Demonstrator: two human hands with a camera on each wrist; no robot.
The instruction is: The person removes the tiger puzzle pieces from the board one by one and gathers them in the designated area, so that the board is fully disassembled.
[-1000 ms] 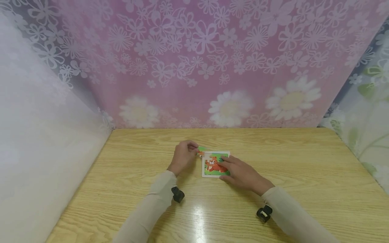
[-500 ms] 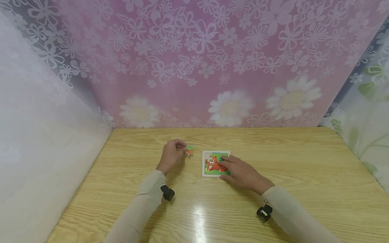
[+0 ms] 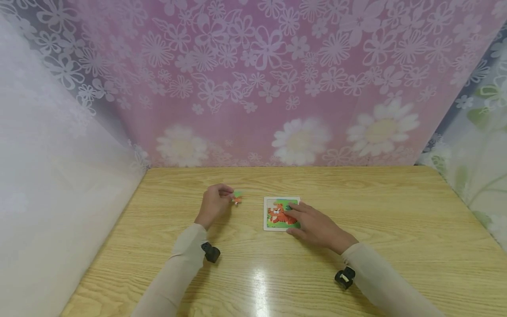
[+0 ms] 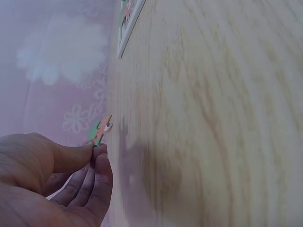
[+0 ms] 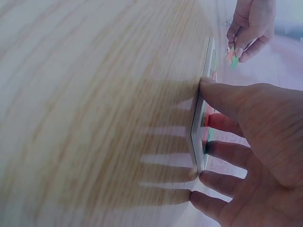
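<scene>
Over the table, your left hand pinches one piece; your spread right hand rests on one tiger puzzle.

Pinched in the left hand, the jigsaw piece is green and orange with a white-and-black eye, while the tiger puzzle under the right hand's fingertips shows a dark-striped orange tiger on green inside a white border. Beige sleeves and black wrist cameras sit behind the hands, over a yellow-tan, wood-grained tabletop. Beyond them, the pink-mauve cloth carries white flower outlines and yellow-centred white daisies.
</scene>
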